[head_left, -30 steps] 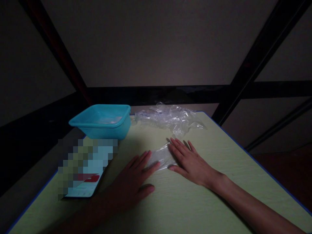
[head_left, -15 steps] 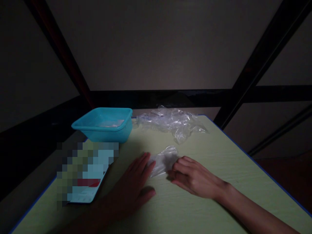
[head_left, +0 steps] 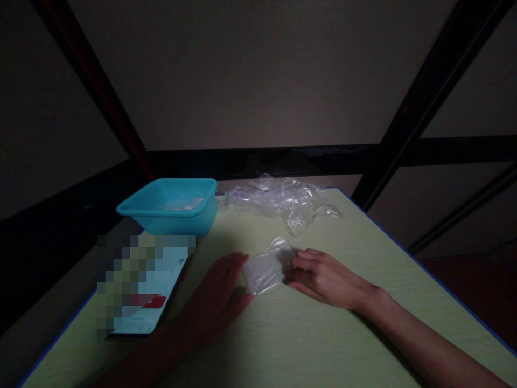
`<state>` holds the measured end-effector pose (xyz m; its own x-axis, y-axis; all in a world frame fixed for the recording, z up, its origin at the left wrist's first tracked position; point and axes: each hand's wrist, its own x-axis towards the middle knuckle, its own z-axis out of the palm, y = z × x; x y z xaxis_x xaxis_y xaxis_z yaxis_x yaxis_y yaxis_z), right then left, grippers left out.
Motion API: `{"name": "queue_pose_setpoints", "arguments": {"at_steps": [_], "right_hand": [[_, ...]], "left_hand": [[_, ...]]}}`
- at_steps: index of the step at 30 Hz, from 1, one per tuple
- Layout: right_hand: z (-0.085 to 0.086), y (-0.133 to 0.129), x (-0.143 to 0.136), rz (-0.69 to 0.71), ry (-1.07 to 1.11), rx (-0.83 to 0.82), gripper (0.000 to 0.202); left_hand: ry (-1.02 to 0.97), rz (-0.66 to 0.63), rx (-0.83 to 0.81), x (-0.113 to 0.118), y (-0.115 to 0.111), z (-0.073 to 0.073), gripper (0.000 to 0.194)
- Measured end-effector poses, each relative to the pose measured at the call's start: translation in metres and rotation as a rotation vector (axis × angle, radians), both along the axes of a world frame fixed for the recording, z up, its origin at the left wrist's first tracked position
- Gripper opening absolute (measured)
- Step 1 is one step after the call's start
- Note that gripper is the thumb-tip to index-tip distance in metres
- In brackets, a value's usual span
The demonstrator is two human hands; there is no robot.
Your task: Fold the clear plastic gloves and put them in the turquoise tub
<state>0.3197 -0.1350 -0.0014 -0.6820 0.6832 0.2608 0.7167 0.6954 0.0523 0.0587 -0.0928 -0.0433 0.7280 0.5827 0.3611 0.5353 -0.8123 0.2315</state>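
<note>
A folded piece of thin clear plastic point(head_left: 264, 269) lies flat on the table, a rounded lobe like a disposable glove's thumb at its far end. My left hand point(head_left: 220, 288) is at its left side, thumb and fingers spread apart around the near-left corner, fingertips at the edge. On the opposite side my right hand point(head_left: 319, 275) has its fingers curled in and closed at the plastic's right edge; its fingertips are partly hidden. Behind both hands sits a crumpled heap of clear plastic point(head_left: 283, 199).
At the back left stands a turquoise basin point(head_left: 189, 223) with something clear in it. A phone point(head_left: 151, 318) with a lit screen, partly pixelated, lies left of my left hand. The pale table point(head_left: 323, 350) has a blue edge; a wall with dark bars rises behind.
My left hand has drawn back from lying over the plastic to its left edge, thumb now at the near corner. My right hand has moved slightly away and right. More of the folded plastic shows.
</note>
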Motion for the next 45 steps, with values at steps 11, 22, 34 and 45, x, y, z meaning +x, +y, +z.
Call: {"name": "queue_pose_setpoints", "arguments": {"at_steps": [11,22,34,45], "right_hand": [[0.0,0.01,0.02,-0.106,-0.041,-0.058,0.029],[0.015,-0.019,-0.002,0.176,-0.027,-0.057,0.027],[0.013,-0.029,-0.012,0.151,-0.148,-0.014,0.021],[0.013,-0.027,-0.012,0.194,-0.051,0.014,0.025]], "left_hand": [[-0.125,-0.179,-0.013,0.0,-0.021,0.003,0.048],[-0.107,-0.333,0.048,0.007,-0.02,0.022,0.032],[0.09,-0.334,-0.038,0.015,-0.019,0.026,0.038],[-0.021,-0.29,0.069,0.016,-0.019,0.017,0.044]]}}
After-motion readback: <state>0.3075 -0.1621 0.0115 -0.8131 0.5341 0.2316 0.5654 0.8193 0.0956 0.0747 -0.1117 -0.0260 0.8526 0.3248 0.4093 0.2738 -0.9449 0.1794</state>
